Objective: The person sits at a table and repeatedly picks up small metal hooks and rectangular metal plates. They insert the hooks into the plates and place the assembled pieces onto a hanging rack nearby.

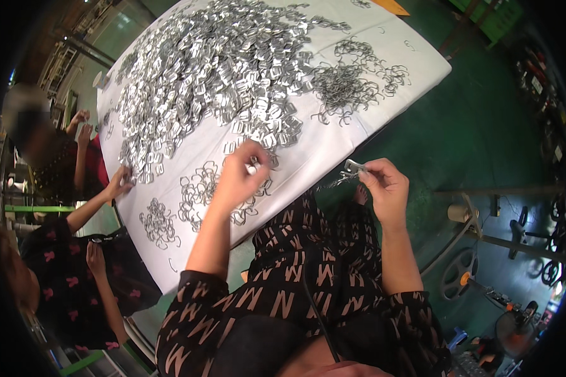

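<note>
My left hand [240, 176] is over the near edge of the white-covered table [314, 157], its fingers curled and slightly blurred. Whether a small part sits between its fingertips I cannot make out. Beneath and beside it lies a loose cluster of bent wire hooks [199, 188]. A large heap of flat silver metal buckles [214, 69] spreads beyond. Off the table's right side, my right hand [387, 188] pinches a few silver metal buckles [353, 167] between thumb and fingers. Thin wire-like bits show just below them, too small to tell.
Another pile of dark wire hooks [346, 85] lies at the right of the table, and a smaller one [159, 223] at the near left. Two people work along the left side, one person's hand [119, 183] touching the table edge. A wheeled machine [462, 276] stands at right.
</note>
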A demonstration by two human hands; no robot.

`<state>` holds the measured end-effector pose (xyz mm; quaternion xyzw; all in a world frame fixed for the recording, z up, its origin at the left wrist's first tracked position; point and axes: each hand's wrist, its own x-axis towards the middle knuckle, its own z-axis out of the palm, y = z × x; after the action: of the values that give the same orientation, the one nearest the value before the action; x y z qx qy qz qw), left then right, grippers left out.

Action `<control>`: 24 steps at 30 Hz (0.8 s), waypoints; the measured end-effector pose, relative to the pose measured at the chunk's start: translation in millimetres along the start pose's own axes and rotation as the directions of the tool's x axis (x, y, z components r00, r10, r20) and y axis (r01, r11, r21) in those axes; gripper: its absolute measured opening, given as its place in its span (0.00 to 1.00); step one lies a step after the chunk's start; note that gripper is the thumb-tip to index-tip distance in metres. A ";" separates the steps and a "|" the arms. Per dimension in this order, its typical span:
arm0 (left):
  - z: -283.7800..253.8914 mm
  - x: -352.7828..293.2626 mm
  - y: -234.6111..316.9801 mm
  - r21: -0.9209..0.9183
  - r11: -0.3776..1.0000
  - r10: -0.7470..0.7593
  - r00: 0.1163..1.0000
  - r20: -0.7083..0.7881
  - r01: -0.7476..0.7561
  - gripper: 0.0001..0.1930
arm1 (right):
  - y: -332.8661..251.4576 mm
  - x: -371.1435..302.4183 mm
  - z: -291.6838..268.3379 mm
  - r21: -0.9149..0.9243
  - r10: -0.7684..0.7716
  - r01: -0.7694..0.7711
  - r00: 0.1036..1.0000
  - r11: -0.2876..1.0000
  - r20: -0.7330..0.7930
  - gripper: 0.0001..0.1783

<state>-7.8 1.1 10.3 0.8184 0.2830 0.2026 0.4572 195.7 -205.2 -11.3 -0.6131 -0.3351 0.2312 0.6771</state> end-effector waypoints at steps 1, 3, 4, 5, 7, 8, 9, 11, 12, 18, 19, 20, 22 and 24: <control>12.2 -1.0 14.6 -0.124 0.979 0.164 0.986 0.019 -0.160 0.03 | -0.8 0.1 0.9 0.008 0.005 -0.006 1.000 1.000 0.008 0.03; 43.2 0.8 45.1 -0.189 0.947 0.274 0.960 0.051 -0.260 0.03 | -4.8 -1.2 2.7 0.016 0.032 -0.032 0.999 0.999 -0.005 0.03; 56.5 3.5 54.7 -0.209 0.945 0.271 0.960 0.068 -0.252 0.04 | -8.3 -3.1 2.0 0.015 0.057 -0.057 0.998 0.998 -0.020 0.03; 65.1 3.4 62.7 -0.223 0.944 0.264 0.962 0.072 -0.243 0.05 | -12.9 -4.6 3.4 0.018 0.079 -0.079 0.997 0.997 -0.022 0.03; 77.0 5.7 71.7 -0.228 0.936 0.286 0.957 0.053 -0.267 0.05 | -16.6 -7.2 3.7 -0.030 -0.002 0.000 0.999 1.000 -0.040 0.04; 82.0 6.3 74.0 -0.235 0.935 0.286 0.957 0.053 -0.266 0.05 | -17.0 -8.3 2.8 -0.051 -0.040 0.038 0.998 0.998 -0.046 0.04; 85.5 6.6 75.2 -0.240 0.934 0.284 0.957 0.053 -0.264 0.05 | -18.0 -9.3 2.4 -0.072 -0.078 0.075 0.996 0.995 -0.051 0.05; 95.3 8.8 73.8 -0.270 0.923 0.299 0.953 0.053 -0.274 0.04 | -16.6 -12.2 -0.4 -0.102 -0.102 0.094 0.992 0.990 -0.075 0.05; 99.4 8.5 74.3 -0.304 0.918 0.282 0.958 0.051 -0.254 0.04 | -16.1 -13.1 -0.6 -0.116 -0.117 0.107 0.990 0.987 -0.084 0.05; 130.0 6.0 97.9 -0.361 0.864 0.375 0.927 -0.005 -0.352 0.05 | -28.0 -25.0 -11.5 -0.189 -0.230 0.198 0.959 0.962 -0.164 0.08; 131.1 5.4 98.3 -0.311 0.860 0.419 0.908 -0.022 -0.405 0.05 | -26.9 -25.5 -10.7 -0.175 -0.243 0.212 0.953 0.961 -0.181 0.08; 132.7 4.7 102.7 -0.303 0.856 0.436 0.900 -0.013 -0.420 0.04 | -24.8 -25.4 -12.0 -0.156 -0.256 0.229 0.950 0.961 -0.179 0.09; 137.7 3.5 103.9 -0.274 0.843 0.482 0.876 0.006 -0.462 0.04 | -18.6 -25.9 -16.9 -0.150 -0.299 0.274 0.936 0.950 -0.186 0.09; 138.3 2.6 108.0 -0.257 0.827 0.518 0.856 0.002 -0.500 0.04 | -18.1 -26.9 -18.4 -0.156 -0.286 0.259 0.940 0.953 -0.184 0.10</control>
<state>105.8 -130.3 34.5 0.8074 0.0108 0.3211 0.4948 189.5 -239.7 1.5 -0.6238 -0.3600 0.0486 0.6921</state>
